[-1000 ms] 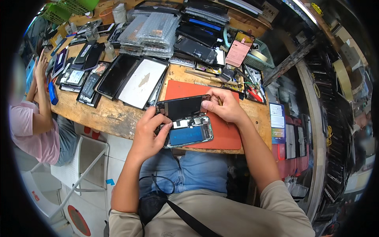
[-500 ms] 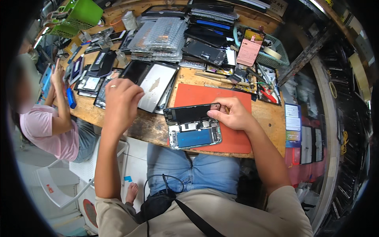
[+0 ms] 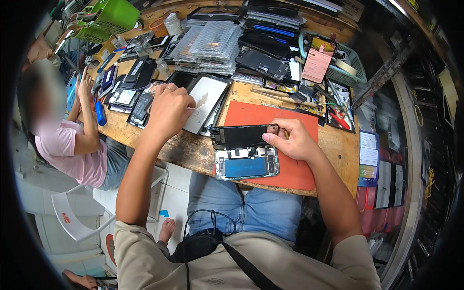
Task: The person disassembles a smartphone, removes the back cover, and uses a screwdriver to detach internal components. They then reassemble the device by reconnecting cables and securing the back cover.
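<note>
Opened smartphone with blue battery and bare circuitry [image 3: 246, 163], flat at near edge of orange rubber work mat [image 3: 295, 145]. Black detached screen panel [image 3: 241, 136] tilted up just behind, pinched at its right end by right hand [image 3: 292, 140]. Left hand [image 3: 169, 110] raised over wooden workbench [image 3: 193, 150], fingers closed on thin pale pry pick [image 3: 199, 102]. Stacked phone screens [image 3: 208, 99] beneath it.

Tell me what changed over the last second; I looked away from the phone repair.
The left hand let go of the opened black smartphone with the blue battery and moved up-left, now pinching a small pale pick over the white-screened panel. The right hand kept holding the lifted black screen at its right end; the phone stayed on the orange mat.
</note>
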`<state>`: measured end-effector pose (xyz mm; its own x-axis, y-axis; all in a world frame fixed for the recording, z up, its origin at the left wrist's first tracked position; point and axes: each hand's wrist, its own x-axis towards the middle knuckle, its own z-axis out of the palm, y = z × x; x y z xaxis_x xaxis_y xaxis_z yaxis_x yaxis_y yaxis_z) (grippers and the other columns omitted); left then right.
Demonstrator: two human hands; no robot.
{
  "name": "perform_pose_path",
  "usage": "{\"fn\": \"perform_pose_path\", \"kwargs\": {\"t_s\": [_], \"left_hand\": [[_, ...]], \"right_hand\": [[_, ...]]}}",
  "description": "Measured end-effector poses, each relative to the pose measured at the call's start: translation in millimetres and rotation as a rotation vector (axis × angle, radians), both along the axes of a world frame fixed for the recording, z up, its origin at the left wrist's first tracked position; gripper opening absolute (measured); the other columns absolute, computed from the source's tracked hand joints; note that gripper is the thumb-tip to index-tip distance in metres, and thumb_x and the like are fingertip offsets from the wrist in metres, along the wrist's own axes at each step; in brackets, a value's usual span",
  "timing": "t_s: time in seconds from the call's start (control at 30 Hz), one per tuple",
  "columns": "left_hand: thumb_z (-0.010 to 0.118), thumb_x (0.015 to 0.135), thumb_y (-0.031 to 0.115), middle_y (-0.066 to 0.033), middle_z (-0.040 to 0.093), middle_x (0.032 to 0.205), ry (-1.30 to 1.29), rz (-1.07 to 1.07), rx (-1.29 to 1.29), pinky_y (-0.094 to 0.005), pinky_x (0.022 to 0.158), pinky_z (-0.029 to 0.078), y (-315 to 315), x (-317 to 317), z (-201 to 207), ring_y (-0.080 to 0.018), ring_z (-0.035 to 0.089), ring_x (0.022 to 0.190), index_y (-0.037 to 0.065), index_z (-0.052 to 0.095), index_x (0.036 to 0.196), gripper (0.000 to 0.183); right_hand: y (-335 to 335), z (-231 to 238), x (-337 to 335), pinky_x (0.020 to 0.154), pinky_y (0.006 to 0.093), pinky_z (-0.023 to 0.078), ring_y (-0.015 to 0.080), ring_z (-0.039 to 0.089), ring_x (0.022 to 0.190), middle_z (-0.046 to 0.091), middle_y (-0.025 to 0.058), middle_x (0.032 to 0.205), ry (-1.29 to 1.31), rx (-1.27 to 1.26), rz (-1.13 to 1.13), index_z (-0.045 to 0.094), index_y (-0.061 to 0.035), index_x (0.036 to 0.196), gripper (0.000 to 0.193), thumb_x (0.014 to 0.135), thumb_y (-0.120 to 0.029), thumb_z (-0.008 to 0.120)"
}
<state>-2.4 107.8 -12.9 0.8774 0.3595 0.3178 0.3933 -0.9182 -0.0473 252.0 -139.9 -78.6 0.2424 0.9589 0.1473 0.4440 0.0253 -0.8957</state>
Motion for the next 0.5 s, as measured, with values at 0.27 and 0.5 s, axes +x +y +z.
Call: {"fn": "perform_pose_path", "kwargs": {"t_s": [0.27, 0.5], "left_hand": [[0.076, 0.088, 0.01, -0.0084, 0.069, 0.09, 0.004, -0.002, 0.043, -0.0482, 0.104, 0.045, 0.2, -3.2, 4.8, -0.0313, 0.064, 0.098, 0.008, 0.077, 0.09, 0.004], [0.071, 0.087, 0.005, -0.0117, 0.059, 0.084, -0.253, -0.056, -0.127, -0.0452, 0.067, 0.052, -78.2, -4.3, 4.8, -0.0337, 0.065, 0.078, 0.008, 0.062, 0.094, 0.013]], "right_hand": [[2.0, 2.7, -3.6, 0.052, 0.0289, 0.033, 0.0048, 0.04, 0.055, 0.05, -0.0039, 0.06, 0.003, 0.037, -0.007, 0.073, -0.0027, 0.092, 0.023, 0.095, -0.023, 0.083], [-0.2, 9.3, -6.9, 0.056, 0.0289, 0.039, 0.0068, 0.047, 0.063, 0.058, -0.0006, 0.07, 0.041, 0.017, -0.001, 0.072, -0.0008, 0.094, 0.022, 0.094, -0.021, 0.082]]}}
